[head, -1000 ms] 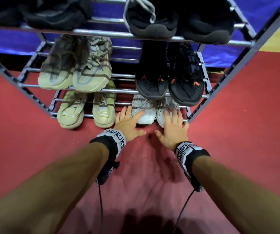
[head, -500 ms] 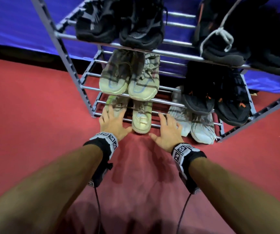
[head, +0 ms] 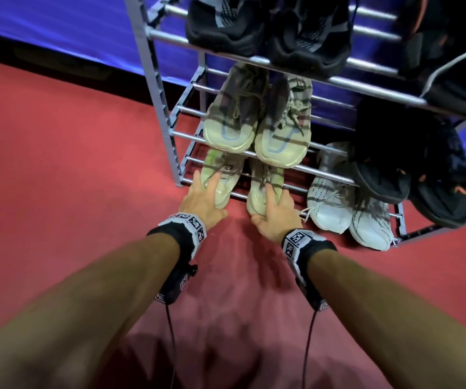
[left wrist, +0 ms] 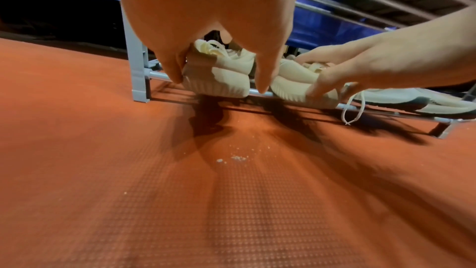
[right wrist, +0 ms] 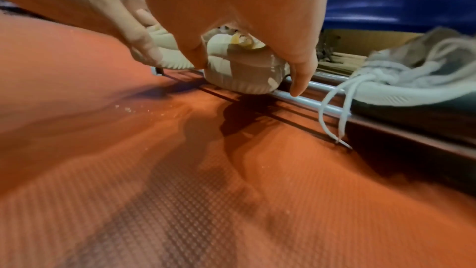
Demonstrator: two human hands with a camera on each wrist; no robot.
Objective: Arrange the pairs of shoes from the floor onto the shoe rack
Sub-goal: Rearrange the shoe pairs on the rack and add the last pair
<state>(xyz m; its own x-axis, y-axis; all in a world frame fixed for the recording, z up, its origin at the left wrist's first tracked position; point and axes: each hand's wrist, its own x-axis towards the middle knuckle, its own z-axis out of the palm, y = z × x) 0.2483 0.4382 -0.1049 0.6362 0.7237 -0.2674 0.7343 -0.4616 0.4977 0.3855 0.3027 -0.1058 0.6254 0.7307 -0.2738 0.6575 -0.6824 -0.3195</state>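
Left hand [head: 202, 200] and right hand [head: 275, 213], each grip curled round one heel of the cream shoes [head: 265, 189] on the shoe rack [head: 153, 88]: light, soft knit uppers, best held at the firmer ribbed soles.

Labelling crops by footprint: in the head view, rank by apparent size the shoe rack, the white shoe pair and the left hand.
1. shoe rack
2. white shoe pair
3. left hand

Apparent size only; the hand is nearest the camera.
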